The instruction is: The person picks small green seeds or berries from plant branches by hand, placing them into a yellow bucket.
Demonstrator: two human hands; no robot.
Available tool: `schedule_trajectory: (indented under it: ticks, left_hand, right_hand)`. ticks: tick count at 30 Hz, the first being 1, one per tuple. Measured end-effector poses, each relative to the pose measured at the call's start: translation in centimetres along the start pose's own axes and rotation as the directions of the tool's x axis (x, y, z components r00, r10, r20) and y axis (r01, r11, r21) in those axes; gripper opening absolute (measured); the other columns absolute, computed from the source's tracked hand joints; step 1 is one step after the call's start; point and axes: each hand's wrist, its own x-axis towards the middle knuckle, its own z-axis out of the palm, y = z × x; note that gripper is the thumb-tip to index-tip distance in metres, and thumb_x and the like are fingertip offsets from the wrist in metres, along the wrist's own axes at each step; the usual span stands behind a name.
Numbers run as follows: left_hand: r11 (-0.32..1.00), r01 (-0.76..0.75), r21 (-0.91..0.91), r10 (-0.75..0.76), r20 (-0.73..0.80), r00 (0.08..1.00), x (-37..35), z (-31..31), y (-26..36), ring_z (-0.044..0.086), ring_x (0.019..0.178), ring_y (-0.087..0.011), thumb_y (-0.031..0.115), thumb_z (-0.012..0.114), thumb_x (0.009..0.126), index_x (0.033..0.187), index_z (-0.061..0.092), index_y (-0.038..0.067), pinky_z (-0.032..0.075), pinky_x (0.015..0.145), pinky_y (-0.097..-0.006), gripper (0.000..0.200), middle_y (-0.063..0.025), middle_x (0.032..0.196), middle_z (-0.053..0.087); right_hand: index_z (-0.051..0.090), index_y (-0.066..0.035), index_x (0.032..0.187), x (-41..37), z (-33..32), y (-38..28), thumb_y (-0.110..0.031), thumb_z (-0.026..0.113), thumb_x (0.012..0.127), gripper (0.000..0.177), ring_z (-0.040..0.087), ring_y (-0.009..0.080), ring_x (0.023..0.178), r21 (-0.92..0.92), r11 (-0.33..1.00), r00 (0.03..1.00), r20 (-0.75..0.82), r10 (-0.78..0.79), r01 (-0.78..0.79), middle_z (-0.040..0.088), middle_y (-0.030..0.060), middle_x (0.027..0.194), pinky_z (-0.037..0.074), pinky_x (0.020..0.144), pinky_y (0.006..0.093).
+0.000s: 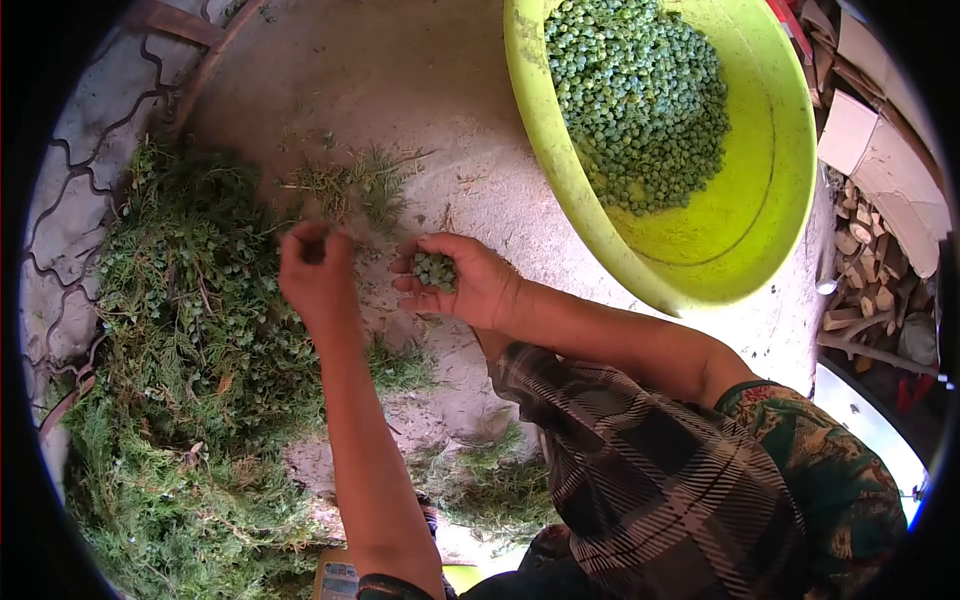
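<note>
My right hand (462,278) is cupped around a small heap of green cones (434,271), knobbly and bluish-green, its fingers curled at their edge. Just to its left, my left hand (318,262) is closed, thumb and fingers bent into a ring; what they pinch, if anything, I cannot make out. It is beside the right edge of a big pile of cut evergreen branches (200,330) that carry similar cones. At the upper right, a yellow-green plastic tub (765,220) holds a mound of loose green cones (640,100).
Loose sprigs (375,185) lie on the concrete floor (300,90). A bent metal frame (215,60) stands at the upper left. Cardboard (890,165) and chopped wood (868,245) are stacked at the right. Checked cloth (660,450) covers my lap.
</note>
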Motion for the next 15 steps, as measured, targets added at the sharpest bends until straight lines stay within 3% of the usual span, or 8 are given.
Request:
schedule_trajectory:
  ticks: [4,5,7,8,10,11,13,15]
  left_hand:
    - [0.92,0.21,-0.33,-0.063,0.405,0.912,-4.6,-0.9,2.5,0.05,0.068,-0.0066,0.005,0.057,0.082,0.089,0.06,-0.002,0.041,0.059,-0.0207,0.01,-0.0006,0.082,0.06]
    - [0.921,0.213,-0.327,-0.067,0.404,0.912,-4.2,-1.2,2.4,0.05,0.068,-0.0066,0.005,0.057,0.082,0.089,0.06,-0.002,0.041,0.059,-0.0207,0.01,-0.0006,0.082,0.06]
    - [0.99,0.137,-0.022,-0.128,0.241,0.962,-1.8,-1.1,2.1,0.052,0.07,-0.0088,0.008,0.06,0.081,0.093,0.06,0.0,0.042,0.06,-0.0233,0.014,-0.0037,0.084,0.062]
    - [0.99,0.137,-0.027,-0.127,0.239,0.963,-0.7,-0.5,1.8,0.052,0.07,-0.0088,0.008,0.06,0.081,0.093,0.06,0.0,0.042,0.06,-0.0233,0.014,-0.0037,0.084,0.062]
    - [0.983,-0.138,0.125,0.113,0.189,0.975,1.4,1.6,0.7,0.055,0.069,-0.0119,0.009,0.061,0.081,0.093,0.061,0.002,0.044,0.061,-0.027,0.014,-0.0073,0.08,0.062]
    - [0.983,-0.142,0.118,0.118,0.185,0.976,2.3,2.8,-0.6,0.055,0.069,-0.0119,0.009,0.061,0.081,0.093,0.061,0.002,0.044,0.061,-0.027,0.014,-0.0073,0.08,0.062]
    - [0.664,-0.411,0.625,0.424,0.137,0.895,3.7,4.7,-2.3,0.057,0.068,-0.0147,0.008,0.059,0.08,0.091,0.062,0.003,0.045,0.062,-0.0307,0.012,-0.0104,0.077,0.061]
    - [0.751,-0.382,0.538,0.371,0.134,0.919,3.8,4.6,-2.5,0.056,0.067,-0.0145,0.007,0.058,0.081,0.091,0.062,0.002,0.046,0.061,-0.0299,0.012,-0.0104,0.078,0.061]
  right_hand:
    - [0.06,-0.004,0.095,-0.5,1.1,-0.3,-0.024,0.054,0.085,0.023,0.062,0.0225,0.077,0.062,0.998,1.0,-0.015,0.016,-0.015,0.062,0.0104,0.086,0.054,0.068,0.0402]
    - [0.06,-0.005,0.094,-0.1,0.5,-0.2,-0.025,0.054,0.084,0.023,0.061,0.0227,0.076,0.041,0.998,0.999,-0.003,0.039,-0.039,0.062,0.0104,0.085,0.054,0.065,0.0397]
    - [0.06,-0.005,0.093,0.6,-0.5,0.1,-0.026,0.054,0.084,0.023,0.061,0.0228,0.074,0.014,0.998,0.998,0.011,0.061,-0.061,0.062,0.0105,0.084,0.054,0.063,0.0392]
    - [0.059,-0.005,0.092,0.7,-1.0,0.2,-0.026,0.055,0.084,0.023,0.061,0.0226,0.073,0.008,0.994,0.994,0.033,0.104,-0.105,0.061,0.0103,0.082,0.054,0.061,0.0382]
    - [0.059,-0.005,0.09,0.6,-1.3,0.0,-0.026,0.055,0.084,0.022,0.061,0.0224,0.071,-0.011,0.99,0.988,0.053,0.144,-0.143,0.061,0.0101,0.081,0.054,0.059,0.0373]
    - [0.059,-0.005,0.089,0.2,-1.0,0.1,-0.026,0.055,0.084,0.022,0.061,0.022,0.071,-0.029,0.99,0.99,0.003,0.141,-0.141,0.061,0.0101,0.081,0.054,0.058,0.0368]
    - [0.058,-0.005,0.088,-0.2,-0.4,0.1,-0.026,0.055,0.084,0.021,0.06,0.0216,0.071,-0.055,0.99,0.991,-0.036,0.131,-0.133,0.06,0.0101,0.081,0.054,0.057,0.0363]
    - [0.059,-0.008,0.092,-0.5,-0.1,-0.1,-0.027,0.054,0.084,0.022,0.061,0.0214,0.072,-0.097,0.991,0.995,-0.049,0.083,-0.087,0.062,0.009,0.083,0.053,0.064,0.0401]
